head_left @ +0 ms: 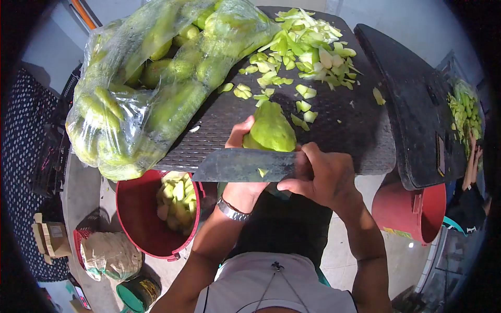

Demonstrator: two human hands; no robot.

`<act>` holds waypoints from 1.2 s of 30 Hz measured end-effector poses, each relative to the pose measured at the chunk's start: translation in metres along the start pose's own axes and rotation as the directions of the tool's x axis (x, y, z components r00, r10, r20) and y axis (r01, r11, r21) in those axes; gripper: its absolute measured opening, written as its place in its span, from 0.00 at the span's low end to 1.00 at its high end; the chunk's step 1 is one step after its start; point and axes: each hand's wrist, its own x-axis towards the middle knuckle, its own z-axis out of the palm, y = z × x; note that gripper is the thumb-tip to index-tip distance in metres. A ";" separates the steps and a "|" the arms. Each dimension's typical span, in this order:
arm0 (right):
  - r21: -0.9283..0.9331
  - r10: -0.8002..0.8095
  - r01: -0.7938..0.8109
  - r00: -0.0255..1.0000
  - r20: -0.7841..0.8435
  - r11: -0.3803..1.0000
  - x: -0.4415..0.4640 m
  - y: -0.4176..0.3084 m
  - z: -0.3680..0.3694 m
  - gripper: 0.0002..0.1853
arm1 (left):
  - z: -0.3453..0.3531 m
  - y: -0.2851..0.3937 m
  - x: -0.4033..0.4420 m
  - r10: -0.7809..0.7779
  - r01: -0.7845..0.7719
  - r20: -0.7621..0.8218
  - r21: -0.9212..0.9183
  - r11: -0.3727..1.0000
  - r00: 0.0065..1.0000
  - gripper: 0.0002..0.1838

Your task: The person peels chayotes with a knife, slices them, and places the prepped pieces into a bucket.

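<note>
My left hand (243,193) is wrapped round a pale green chayote (271,129), its thumb on the left side and most fingers hidden beneath the knife. In my right hand (331,175) I grip the handle of a broad dark-bladed knife (235,166). The blade lies crosswise at the near end of the chayote, with a small green scrap stuck on it. Whether its edge touches the chayote I cannot tell. Beyond my hands, green peelings (313,49) are heaped and scattered on the dark woven-pattern tabletop (344,125).
A large clear plastic bag (130,99) of chayotes covers the table's left side. Below it stands a red bucket (130,224) with cut pieces inside. Another red bucket (396,208) is at the right, beside a second dark table (412,104). A person's arms (472,161) reach toward greens farther right.
</note>
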 end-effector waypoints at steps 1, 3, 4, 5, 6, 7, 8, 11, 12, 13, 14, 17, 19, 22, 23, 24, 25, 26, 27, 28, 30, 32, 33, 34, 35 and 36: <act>-0.008 -0.007 0.007 1.000 -0.004 1.000 0.001 0.000 -0.001 0.37 | 0.001 0.000 0.000 0.000 0.000 0.008 -0.008 1.000 1.000 0.35; 0.018 0.017 -0.018 0.999 0.045 1.000 0.004 0.003 -0.006 0.37 | 0.004 0.000 0.000 -0.002 0.002 0.027 -0.020 1.000 1.000 0.35; 0.030 0.029 -0.031 0.997 0.070 0.999 0.006 0.006 -0.008 0.37 | 0.003 0.000 0.000 0.011 -0.011 -0.002 -0.018 1.000 1.000 0.35; 0.064 0.055 -0.061 0.995 0.089 0.996 0.008 0.011 -0.010 0.35 | 0.001 0.001 0.000 0.023 -0.024 -0.031 -0.016 1.000 0.999 0.36; 0.097 0.080 -0.090 0.991 0.109 0.991 0.012 0.018 -0.012 0.34 | 0.001 0.001 0.000 0.036 -0.037 -0.061 -0.014 0.999 0.997 0.36; 0.131 0.109 -0.126 0.985 0.131 0.983 0.014 0.024 -0.014 0.33 | 0.002 0.001 -0.002 0.052 -0.051 -0.087 0.009 0.999 0.995 0.36; 0.147 0.126 -0.152 0.976 0.175 0.977 0.015 0.030 -0.018 0.33 | 0.005 0.001 -0.003 0.069 -0.065 -0.107 0.034 0.997 0.992 0.36; 0.115 0.123 -0.142 0.980 0.157 0.983 0.017 0.024 -0.019 0.32 | 0.009 0.000 -0.008 0.060 -0.054 -0.105 0.055 0.997 0.993 0.37; 0.128 0.081 -0.100 0.986 0.148 0.987 0.020 0.026 -0.020 0.32 | 0.011 0.001 -0.007 0.046 -0.041 -0.084 0.055 0.998 0.995 0.37; 0.142 0.042 -0.062 0.989 0.141 0.988 0.022 0.029 -0.019 0.31 | 0.011 0.001 -0.006 0.031 -0.027 -0.068 0.055 0.998 0.997 0.37; 0.162 0.007 -0.030 0.990 0.139 0.986 0.021 0.030 -0.018 0.31 | 0.003 0.000 -0.003 0.045 -0.044 -0.025 0.035 0.998 0.999 0.37; 0.156 0.117 -0.159 0.962 0.248 0.975 0.024 0.045 -0.018 0.30 | -0.019 0.007 0.004 0.020 -0.034 -0.154 -0.088 0.996 0.988 0.36; 0.179 0.059 -0.099 0.974 0.220 0.979 0.023 0.042 -0.015 0.29 | -0.005 0.004 -0.001 0.049 -0.048 -0.146 0.013 0.999 0.988 0.30; 0.221 0.097 -0.163 0.954 0.283 0.962 0.027 0.048 -0.014 0.28 | 0.004 0.000 -0.003 0.070 -0.068 -0.140 0.022 0.997 0.988 0.21; 0.231 0.125 -0.205 0.940 0.316 0.951 0.029 0.052 -0.016 0.28 | -0.001 0.000 0.000 0.090 -0.094 -0.212 -0.008 0.996 0.973 0.23; 0.177 0.087 -0.138 0.959 0.271 0.975 0.030 0.059 -0.016 0.28 | 0.013 0.002 -0.006 0.067 -0.064 -0.109 0.029 0.998 0.992 0.23; 0.117 0.048 -0.076 0.972 0.228 0.990 0.031 0.066 -0.014 0.28 | 0.021 0.004 -0.011 0.035 -0.035 -0.007 0.069 0.997 0.999 0.22; 0.133 0.042 -0.073 0.975 0.220 0.988 0.030 0.067 -0.012 0.29 | 0.013 0.001 -0.009 0.040 -0.039 -0.029 0.045 0.998 0.999 0.25; 0.149 0.037 -0.070 0.977 0.212 0.986 0.030 0.066 -0.011 0.29 | -0.002 -0.003 -0.003 0.051 -0.050 -0.048 0.019 0.999 0.998 0.27; 0.233 0.062 -0.117 0.971 0.231 0.965 0.035 0.054 -0.014 0.29 | -0.007 -0.006 -0.001 0.061 -0.062 -0.071 -0.009 0.998 0.996 0.30; 0.311 0.099 -0.183 0.959 0.266 0.933 0.035 0.044 -0.019 0.30 | -0.005 -0.008 0.000 0.059 -0.062 -0.059 -0.048 0.997 0.997 0.25; 0.300 0.117 -0.207 0.949 0.293 0.931 0.035 0.042 -0.023 0.31 | -0.009 -0.007 0.005 0.032 -0.033 -0.005 -0.192 0.981 0.999 0.28; 0.270 0.090 -0.167 0.957 0.275 0.948 0.036 0.037 -0.027 0.31 | -0.003 -0.006 0.006 0.053 -0.045 0.054 -0.130 0.991 0.997 0.30; 0.241 0.066 -0.131 0.963 0.261 0.962 0.033 0.029 -0.029 0.31 | 0.006 -0.006 0.004 0.068 -0.061 0.109 -0.069 0.996 0.992 0.33; 0.212 0.041 -0.095 0.968 0.247 0.973 0.033 0.026 -0.031 0.32 | 0.007 -0.006 0.005 0.059 -0.054 0.117 -0.052 0.997 0.991 0.35; 0.231 0.044 -0.103 0.968 0.245 0.968 0.032 0.028 -0.029 0.33 | 0.008 -0.007 0.005 0.051 -0.047 0.126 -0.034 0.998 0.991 0.37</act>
